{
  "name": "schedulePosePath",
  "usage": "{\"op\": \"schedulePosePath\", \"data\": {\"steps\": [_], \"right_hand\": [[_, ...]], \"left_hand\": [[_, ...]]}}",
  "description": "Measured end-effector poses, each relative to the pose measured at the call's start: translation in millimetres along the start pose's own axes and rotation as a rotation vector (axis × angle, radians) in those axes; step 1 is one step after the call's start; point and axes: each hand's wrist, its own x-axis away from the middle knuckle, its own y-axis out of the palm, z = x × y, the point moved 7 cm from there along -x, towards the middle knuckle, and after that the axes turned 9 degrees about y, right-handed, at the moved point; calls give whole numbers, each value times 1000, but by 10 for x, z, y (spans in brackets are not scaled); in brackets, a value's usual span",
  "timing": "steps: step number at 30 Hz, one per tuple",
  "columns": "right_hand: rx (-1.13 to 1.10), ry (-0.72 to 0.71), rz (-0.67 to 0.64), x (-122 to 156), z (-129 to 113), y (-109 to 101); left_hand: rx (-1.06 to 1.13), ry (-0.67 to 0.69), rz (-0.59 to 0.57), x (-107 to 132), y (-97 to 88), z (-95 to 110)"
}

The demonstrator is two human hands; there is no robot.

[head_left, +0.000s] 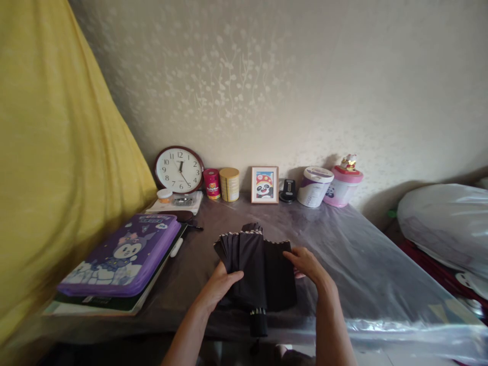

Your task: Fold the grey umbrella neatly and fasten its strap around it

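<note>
A black folding umbrella with a patterned trim along its edge is collapsed over the front of the table, its handle pointing toward me. Its canopy folds lie loose and partly fanned out. My left hand grips the folds on the left side, thumb on top and the other fingers hidden behind the cloth. On the right, my right hand pinches the edge of a flat canopy panel between thumb and fingers.
A purple cartoon case lies on books at the left, beside a yellow curtain. Along the wall stand a clock, a red tin, a yellow tin, a framed panda picture and a white tub. The table has a plastic cover.
</note>
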Motion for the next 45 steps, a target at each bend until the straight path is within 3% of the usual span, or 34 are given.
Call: {"op": "schedulePosePath", "data": {"steps": [3, 9, 16, 33, 45], "right_hand": [[-1, -13, -37, -7, 9, 27], [-10, -61, 21, 79, -83, -28], [-16, -66, -73, 136, -121, 45], [-23, -74, -45, 203, -178, 4], [-140, -302, -5, 288, -521, 108]], "left_hand": [[1, -17, 8, 9, 4, 15], [26, -4, 3, 15, 13, 34], [6, -4, 4, 2, -12, -18], [24, 8, 13, 0, -15, -14], [69, -2, 3, 8, 8, -4]]}}
